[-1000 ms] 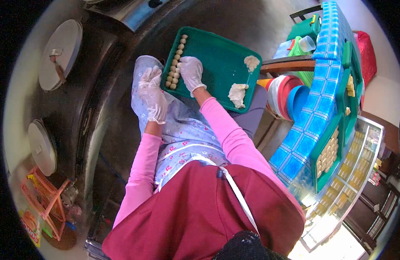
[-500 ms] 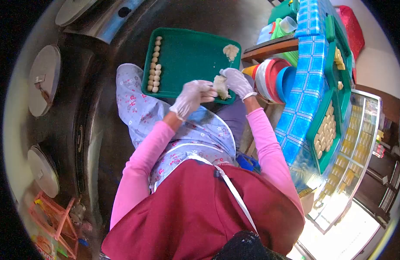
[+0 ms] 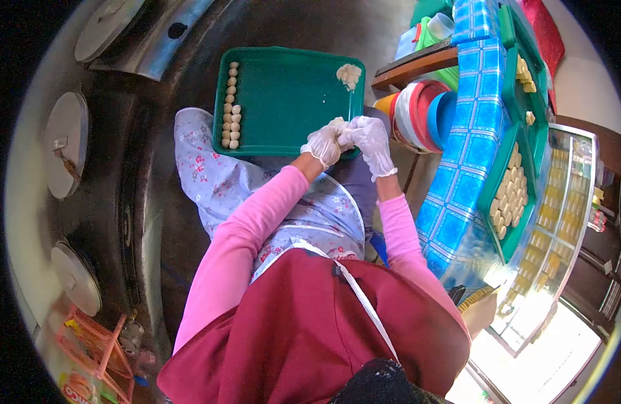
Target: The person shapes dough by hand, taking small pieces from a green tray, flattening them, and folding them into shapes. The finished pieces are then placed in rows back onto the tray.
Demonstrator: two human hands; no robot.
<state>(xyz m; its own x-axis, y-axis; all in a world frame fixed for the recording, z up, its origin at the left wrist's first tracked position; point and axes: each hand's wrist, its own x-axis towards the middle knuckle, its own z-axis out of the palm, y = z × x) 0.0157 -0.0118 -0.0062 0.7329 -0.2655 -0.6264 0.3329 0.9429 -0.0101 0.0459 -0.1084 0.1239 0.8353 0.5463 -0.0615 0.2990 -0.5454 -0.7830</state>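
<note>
Both gloved hands together at the near right corner of the tray [image 3: 290, 101]; left hand [image 3: 324, 144] meets right hand [image 3: 369, 141], fingers drawn in; what lies between is mostly hidden, so cannot tell whether either is clamped on dough. One dough lump [image 3: 349, 76] lies in the tray's far right corner, apart from both hands; small dough balls [image 3: 235, 118] line the left side, one long row with a shorter one close beside it. Judgement on handling: dough looks soft, probably sticky; a pinch sized to match the balls would keep the rows even; light, steady pressure should round it without tearing; working low over the tray would catch crumbs; the short row's far end seems the tidiest spot for another ball.
</note>
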